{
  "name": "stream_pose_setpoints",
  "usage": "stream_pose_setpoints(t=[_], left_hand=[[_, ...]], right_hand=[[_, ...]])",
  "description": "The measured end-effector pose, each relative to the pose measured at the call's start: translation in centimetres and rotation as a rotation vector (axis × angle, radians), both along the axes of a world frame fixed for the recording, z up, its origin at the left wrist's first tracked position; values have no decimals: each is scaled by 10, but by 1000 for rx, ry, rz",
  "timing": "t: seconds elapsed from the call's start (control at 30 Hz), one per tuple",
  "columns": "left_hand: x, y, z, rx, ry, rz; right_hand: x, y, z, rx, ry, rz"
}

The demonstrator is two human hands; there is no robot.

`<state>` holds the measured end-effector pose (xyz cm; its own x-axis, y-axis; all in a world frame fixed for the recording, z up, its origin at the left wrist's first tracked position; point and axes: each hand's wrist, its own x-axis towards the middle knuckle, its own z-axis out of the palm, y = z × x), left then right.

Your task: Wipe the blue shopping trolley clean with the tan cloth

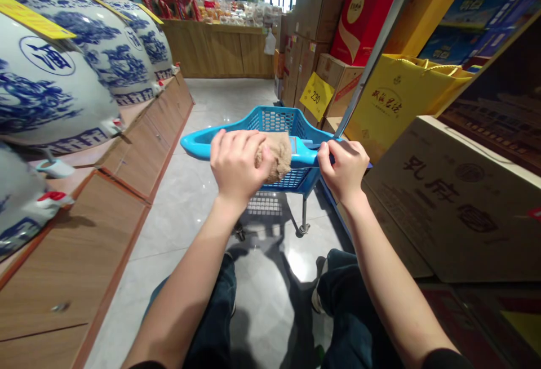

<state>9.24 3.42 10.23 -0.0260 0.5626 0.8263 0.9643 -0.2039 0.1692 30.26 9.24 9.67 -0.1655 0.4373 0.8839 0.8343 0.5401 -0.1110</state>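
A blue plastic shopping cart (305,158) stands in front of me. My left hand (237,158) is closed over the left part of its handle. A tan, fuzzy bundle (278,156), perhaps cloth, lies over the handle's middle, against my left thumb and fingers; I cannot make out its kind. My right hand (343,166) is wrapped round the handle's right end. The basket's slotted far wall (276,118) shows beyond the handle, but my hands and the bundle hide much of the inside.
Large blue-and-white jars (114,53) line a wooden cabinet (139,138) on the left. Cardboard boxes (456,200), a yellow gift bag (393,96) and a slanting metal post (372,65) crowd the right. A tiled aisle (228,90) runs ahead to a wooden counter (215,50) with packaged goods.
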Motion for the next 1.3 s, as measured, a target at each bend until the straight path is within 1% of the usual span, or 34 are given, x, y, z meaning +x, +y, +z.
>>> stream_pose_setpoints(t=[0.07, 0.1, 0.17, 0.23, 0.3, 0.33, 0.4, 0.5, 0.57, 0.63, 0.73, 0.8, 0.87, 0.97, 1.03, 1.1, 1.2, 1.3], left_hand=[[-3, 0, 2, 9, -48, 29], [1, -1, 2, 7, -48, 21], [15, -3, -2, -11, 6, -42], [31, -4, -7, -43, 100, -140], [37, -3, -8, -61, 159, -205], [34, -2, -8, -61, 164, -214], [21, 0, -4, -50, 127, -187], [-6, 2, 4, -18, 21, -82], [-15, 2, 6, -2, -44, -26], [-13, 1, 5, 2, -73, -16], [2, 0, 2, -10, -20, -87], [12, -1, 2, -26, 33, -151], [16, -2, 4, -41, 43, -181], [13, -3, 7, -71, -11, -182], [9, -4, 9, -91, -51, -200], [5, -4, 10, -99, -74, -237], [1, -5, 9, -85, -80, -309], [-2, -6, 8, -52, -82, -358]], right_hand=[[-1, 0, 0, -6, -1, -9], [-1, 0, -1, -9, -1, -15], [-1, 0, -1, -10, 7, -23], [0, 1, -2, -1, 17, -24], [1, 1, -2, 4, 15, -19], [1, 1, -1, 2, 9, -18], [1, 1, 0, -11, -9, -19], [0, -1, 0, -29, -26, -19], [0, -1, 0, -35, -28, -13], [-1, -2, 1, -62, -26, -18], [-1, -8, 7, -133, 3, -16], [-4, -16, 13, -152, 35, 43], [-11, -26, 19, -136, 41, 169], [-27, -38, 21, -118, -28, 407], [-37, -43, 19, -131, -72, 498], [-43, -44, 17, -170, -97, 519], [-41, -45, 20, -240, -153, 520], [-38, -49, 23, -262, -223, 481]])
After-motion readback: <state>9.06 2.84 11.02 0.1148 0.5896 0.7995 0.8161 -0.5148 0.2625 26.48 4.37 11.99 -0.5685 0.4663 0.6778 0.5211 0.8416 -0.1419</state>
